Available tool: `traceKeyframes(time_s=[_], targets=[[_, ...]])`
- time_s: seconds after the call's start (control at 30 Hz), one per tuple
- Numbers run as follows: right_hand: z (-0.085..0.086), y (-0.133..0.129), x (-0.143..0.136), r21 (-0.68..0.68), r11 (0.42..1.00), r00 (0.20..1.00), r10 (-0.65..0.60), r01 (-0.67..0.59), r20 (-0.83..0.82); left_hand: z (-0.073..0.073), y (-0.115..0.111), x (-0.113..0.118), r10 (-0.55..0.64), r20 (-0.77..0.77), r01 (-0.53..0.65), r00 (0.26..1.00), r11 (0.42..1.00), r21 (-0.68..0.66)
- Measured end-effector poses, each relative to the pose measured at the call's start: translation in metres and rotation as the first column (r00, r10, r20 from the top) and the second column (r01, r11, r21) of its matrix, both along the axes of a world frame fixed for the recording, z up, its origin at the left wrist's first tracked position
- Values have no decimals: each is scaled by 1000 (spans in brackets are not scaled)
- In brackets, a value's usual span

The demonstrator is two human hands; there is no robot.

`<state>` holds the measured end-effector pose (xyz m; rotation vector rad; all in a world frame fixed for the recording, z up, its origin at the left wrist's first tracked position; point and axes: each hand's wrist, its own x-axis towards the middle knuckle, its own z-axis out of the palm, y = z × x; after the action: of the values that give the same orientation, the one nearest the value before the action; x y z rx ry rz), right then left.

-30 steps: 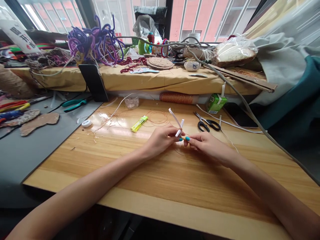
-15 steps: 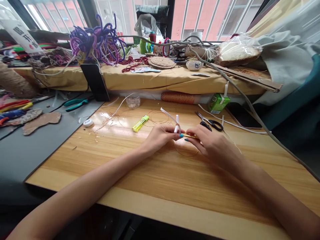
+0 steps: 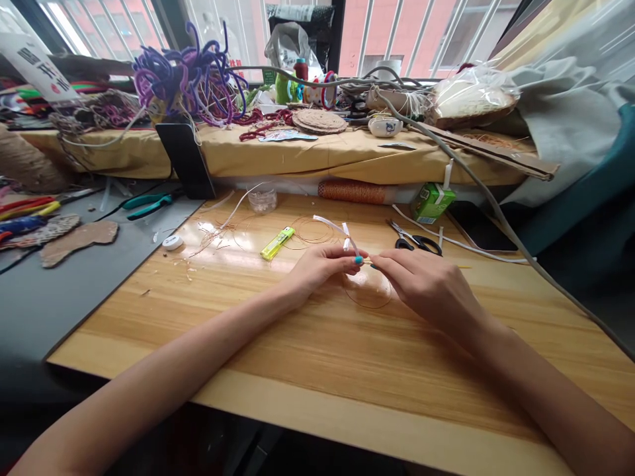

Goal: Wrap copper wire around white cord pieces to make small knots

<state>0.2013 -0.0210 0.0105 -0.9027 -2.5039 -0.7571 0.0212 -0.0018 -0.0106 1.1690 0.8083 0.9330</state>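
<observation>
My left hand [image 3: 325, 268] pinches a white strip [image 3: 330, 224] that rises from the fingertips and bends to the left, with a short white piece [image 3: 346, 237] crossing it. Fingertip to fingertip with it, my right hand [image 3: 421, 274] is closed on a thin yellowish piece [image 3: 367, 261], mostly covered by the fingers. A loop of thin copper-coloured wire [image 3: 368, 307] hangs or lies just below both hands. Further wire coils [image 3: 312, 239] rest on the wooden table [image 3: 297, 357] behind the left hand.
A yellow-green lighter [image 3: 277, 243] lies left of the hands. Black-handled scissors [image 3: 419, 242], a green carton [image 3: 433, 202] and a dark phone [image 3: 479, 226] are at the right. Teal pliers [image 3: 149, 206] lie at the left. A grey cable [image 3: 496, 205] crosses the right side.
The right fingertips have closed in against the left ones. The white strip and its cross piece now stand further from the left fingers. The view has shifted slightly.
</observation>
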Motion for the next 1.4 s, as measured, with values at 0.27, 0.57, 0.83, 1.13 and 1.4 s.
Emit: traceKeyframes(time_s=[0.27, 0.57, 0.83, 1.13, 1.4], targets=[[3, -1, -3, 52, 998, 999, 48, -47, -6, -2, 0, 2, 29, 62, -28, 998, 1000, -7], [4, 0, -3, 19, 991, 991, 131, -132, 38, 3, -4, 3, 4, 27, -4, 1000, 1000, -4], [0, 2, -2, -239, 965, 995, 98, -104, -36, 2, -3, 2, 11, -56, -9, 998, 999, 31], [-2, -2, -4, -371, 928, 999, -46, 37, -14, 3, -4, 1, -15, -143, 31, 990, 994, 109], [-4, -4, -5, -365, 928, 996, -87, 73, -22, 3, -4, 1, -22, -159, 32, 987, 998, 61]])
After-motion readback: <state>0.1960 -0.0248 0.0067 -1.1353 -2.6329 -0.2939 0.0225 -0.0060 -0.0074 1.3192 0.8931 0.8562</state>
